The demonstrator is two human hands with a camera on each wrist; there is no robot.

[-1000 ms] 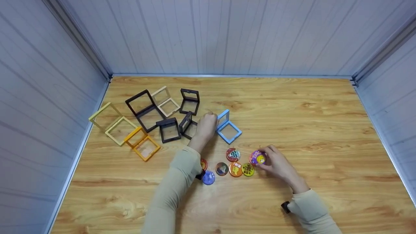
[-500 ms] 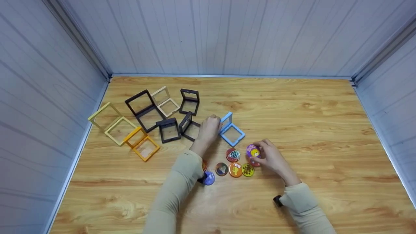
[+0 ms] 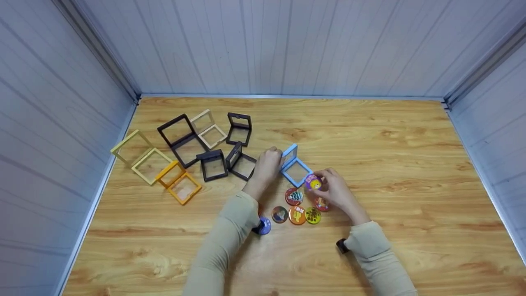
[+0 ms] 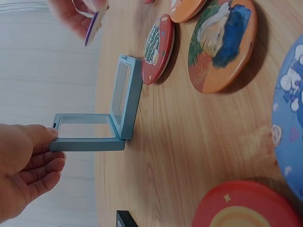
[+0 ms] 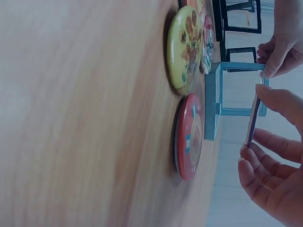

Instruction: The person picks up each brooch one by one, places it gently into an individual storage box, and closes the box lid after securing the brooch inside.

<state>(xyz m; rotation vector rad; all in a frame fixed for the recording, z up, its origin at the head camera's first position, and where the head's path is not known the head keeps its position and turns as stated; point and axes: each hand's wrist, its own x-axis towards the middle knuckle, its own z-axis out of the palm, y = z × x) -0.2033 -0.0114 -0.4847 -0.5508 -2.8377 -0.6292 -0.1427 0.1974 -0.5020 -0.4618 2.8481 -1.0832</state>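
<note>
My left hand (image 3: 268,165) pinches the raised lid of a light blue hinged display frame (image 3: 296,172), thumb on the lid's upper edge in the left wrist view. The frame's base lies on the table, its lid standing upright. In my right hand (image 3: 336,188) is a purple button badge (image 3: 313,182) with a yellow bear, pinched by its edge between thumb and fingers. The badge is above the table, close to the frame's right corner. A red badge with a Christmas tree (image 3: 294,196) lies just in front of the frame, and another red badge (image 3: 321,204) lies below my right hand.
More badges lie nearby: a dark portrait one (image 3: 280,214), an orange one (image 3: 297,215), a yellow one (image 3: 313,215) and a blue one (image 3: 265,225) partly under my left wrist. Several open frames stand at left, including an orange frame (image 3: 184,188) and a black frame (image 3: 214,166).
My right hand has lifted the purple badge off the red one and carried it left towards the frame. My left hand has shifted the blue frame slightly right and nearer.
</note>
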